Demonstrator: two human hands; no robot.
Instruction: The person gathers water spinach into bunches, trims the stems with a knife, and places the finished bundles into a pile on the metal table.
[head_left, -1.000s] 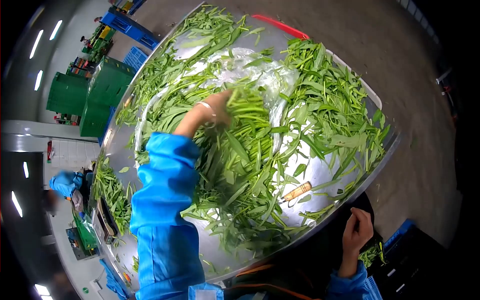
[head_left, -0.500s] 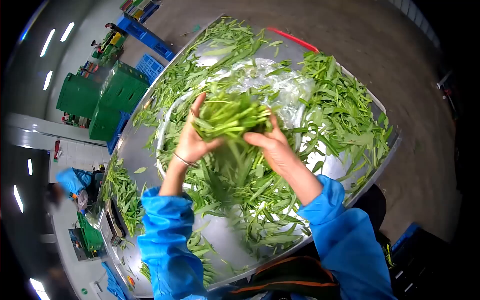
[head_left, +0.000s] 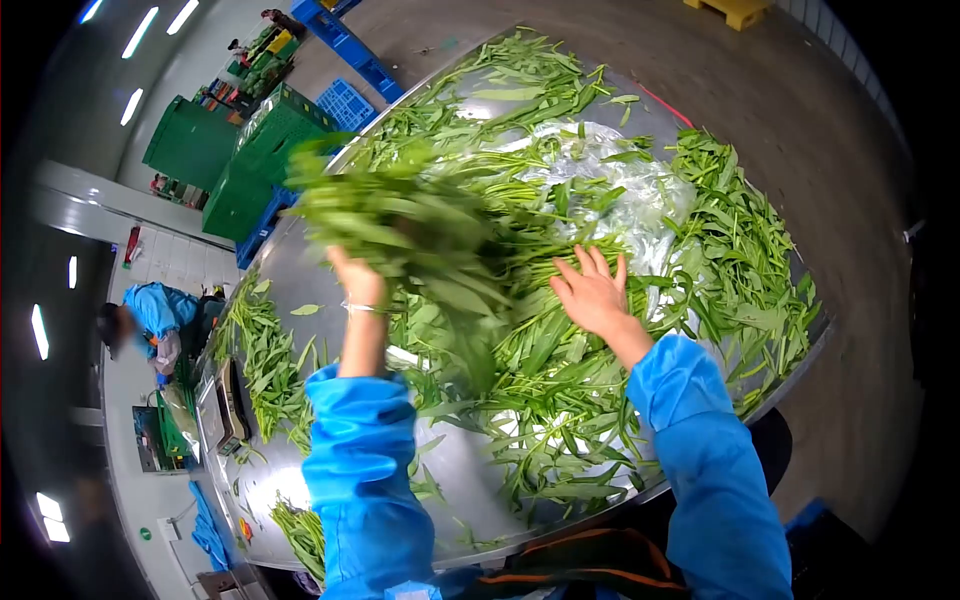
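Observation:
A leafy green bunch, blurred by motion, is held up at the left by my left hand, whose fingers are partly hidden beneath the leaves. My right hand has its fingers spread over the loose green stems on the metal table and grips nothing. Crumpled clear plastic lies beyond my right hand. More leafy stems are heaped along the table's right side, and others lie nearer to me.
A scale stands at the table's left edge. Green crates and a blue pallet are past the far left edge. A person in blue is at the left. A yellow pallet sits on the floor at the top.
The bunch that was between both hands has moved left with my left hand. My right hand has let go of it and spread its fingers over the stems. The view has shifted.

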